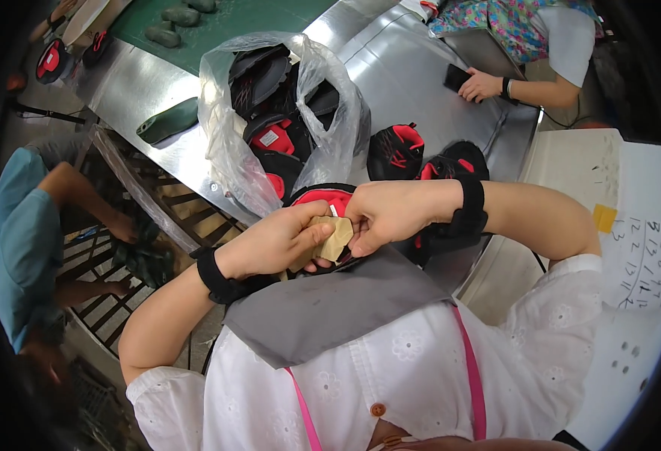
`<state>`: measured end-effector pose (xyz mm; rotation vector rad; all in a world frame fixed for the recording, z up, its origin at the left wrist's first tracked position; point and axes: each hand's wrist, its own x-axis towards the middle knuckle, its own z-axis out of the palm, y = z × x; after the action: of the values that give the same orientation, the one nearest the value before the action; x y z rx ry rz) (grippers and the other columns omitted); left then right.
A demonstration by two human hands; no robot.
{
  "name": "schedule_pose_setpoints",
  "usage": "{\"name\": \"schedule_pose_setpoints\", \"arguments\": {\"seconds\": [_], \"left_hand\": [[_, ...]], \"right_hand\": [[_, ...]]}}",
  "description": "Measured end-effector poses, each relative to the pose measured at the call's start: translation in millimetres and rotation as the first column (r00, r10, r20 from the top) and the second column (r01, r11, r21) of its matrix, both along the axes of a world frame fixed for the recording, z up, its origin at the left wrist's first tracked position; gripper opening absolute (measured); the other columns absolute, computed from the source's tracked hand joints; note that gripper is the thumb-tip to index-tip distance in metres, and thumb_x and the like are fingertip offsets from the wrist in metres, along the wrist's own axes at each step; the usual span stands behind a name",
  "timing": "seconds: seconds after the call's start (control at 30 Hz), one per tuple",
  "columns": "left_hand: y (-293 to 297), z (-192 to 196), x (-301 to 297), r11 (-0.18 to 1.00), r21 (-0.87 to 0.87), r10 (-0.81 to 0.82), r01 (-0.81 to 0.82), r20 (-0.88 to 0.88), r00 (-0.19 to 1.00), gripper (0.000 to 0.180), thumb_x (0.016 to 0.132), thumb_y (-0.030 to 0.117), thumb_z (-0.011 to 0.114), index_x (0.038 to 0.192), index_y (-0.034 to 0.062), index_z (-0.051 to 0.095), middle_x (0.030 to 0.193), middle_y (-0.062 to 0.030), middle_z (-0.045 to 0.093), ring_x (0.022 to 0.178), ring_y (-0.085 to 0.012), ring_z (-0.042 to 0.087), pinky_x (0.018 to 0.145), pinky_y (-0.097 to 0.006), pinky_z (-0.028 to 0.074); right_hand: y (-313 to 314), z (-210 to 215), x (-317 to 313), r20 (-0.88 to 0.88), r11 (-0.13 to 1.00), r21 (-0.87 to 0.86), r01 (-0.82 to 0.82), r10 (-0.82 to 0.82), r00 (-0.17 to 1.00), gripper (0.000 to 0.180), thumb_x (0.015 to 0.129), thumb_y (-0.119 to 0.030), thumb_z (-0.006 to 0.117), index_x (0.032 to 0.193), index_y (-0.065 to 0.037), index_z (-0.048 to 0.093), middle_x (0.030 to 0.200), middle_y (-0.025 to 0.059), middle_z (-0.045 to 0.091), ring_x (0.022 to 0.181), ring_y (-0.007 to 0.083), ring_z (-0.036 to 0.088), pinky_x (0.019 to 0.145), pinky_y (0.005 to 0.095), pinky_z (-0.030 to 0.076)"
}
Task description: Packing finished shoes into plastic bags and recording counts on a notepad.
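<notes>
In front of my chest I have a black shoe with a red lining (320, 195), partly hidden by my hands. A crumpled tan piece, like paper or sandpaper (336, 239), lies between my fingers over the shoe. My left hand (276, 239) is closed on the tan piece, thumb on top. My right hand (390, 214) is closed at its right edge with bent fingers; whether it grips the piece or the shoe is hidden. Just beyond, a clear plastic bag (216, 113) holds several black and red shoes. To its right stand two more such shoes (395, 154).
A metal table (390, 56) carries a green mat (139, 30) with dark shoe lasts (181, 16) and another green last (169, 122). Across it, a person's hand (481, 85) is by a phone (456, 77). At left, a person in blue (24, 218) handles dark items over a slatted rack (93, 304).
</notes>
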<state>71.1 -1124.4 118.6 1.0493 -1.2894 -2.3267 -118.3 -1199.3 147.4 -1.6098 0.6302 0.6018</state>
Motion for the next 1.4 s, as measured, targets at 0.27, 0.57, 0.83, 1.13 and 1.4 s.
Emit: {"name": "schedule_pose_setpoints", "arguments": {"seconds": [0.27,0.57,0.83,1.13,1.4], "left_hand": [[-3,3,-2,0.999,0.032,-0.016,0.015,0.016,1.0,0.021,0.097,0.023,0.036,0.096,0.004,0.047,0.08,-0.0014,0.055,0.067,-0.0067,0.058,0.054,-0.02,0.047],[-3,7,-3,0.999,0.032,0.001,-0.001,0.011,1.0,0.02,0.097,0.022,0.037,0.091,0.0042,0.044,0.082,-0.0029,0.054,0.069,-0.0076,0.059,0.056,-0.021,0.048],[2,5,-2,0.999,0.022,0.026,-0.026,-0.003,1.0,0.02,0.097,0.022,0.037,0.097,0.0044,0.045,0.083,-0.0029,0.055,0.071,-0.008,0.06,0.057,-0.02,0.048],[3,4,-5,1.0,0.0,-0.019,0.019,0.017,1.0,0.02,0.097,0.022,0.037,0.099,0.0038,0.045,0.086,-0.0042,0.056,0.07,-0.0085,0.06,0.058,-0.02,0.048],[-1,5,2,0.991,0.113,0.076,-0.076,0.005,0.997,0.03,0.097,0.03,0.036,0.109,0.0023,0.041,0.091,-0.0076,0.057,0.077,-0.0151,0.064,0.058,-0.023,0.051]], "right_hand": [[7,3,-3,-0.001,0.998,-0.044,0.052,-0.052,0.999,0.028,0.069,-0.022,0.068,0.07,0.005,0.062,0.062,0.0137,0.058,0.058,0.0204,0.055,0.054,0.0332,0.042],[17,0,-20,0.008,0.944,0.12,0.307,-0.311,0.951,0.017,0.073,-0.013,0.066,0.073,0.004,0.065,0.065,0.0077,0.06,0.06,0.013,0.054,0.054,0.0284,0.043],[21,-2,-23,-0.06,0.913,0.203,0.353,-0.348,0.935,0.021,0.076,-0.018,0.066,0.075,0.003,0.065,0.062,0.0051,0.056,0.055,0.0107,0.049,0.05,0.0258,0.04],[28,6,-17,-0.015,0.978,0.008,0.21,-0.21,0.978,0.017,0.078,-0.014,0.064,0.083,0.002,0.063,0.072,0.0054,0.062,0.065,0.0098,0.056,0.059,0.0237,0.045],[16,9,-47,0.063,0.872,0.207,0.444,-0.465,0.883,0.025,0.075,-0.015,0.067,0.094,0.0,0.06,0.075,0.0036,0.055,0.065,0.0088,0.051,0.058,0.0236,0.042]]}}
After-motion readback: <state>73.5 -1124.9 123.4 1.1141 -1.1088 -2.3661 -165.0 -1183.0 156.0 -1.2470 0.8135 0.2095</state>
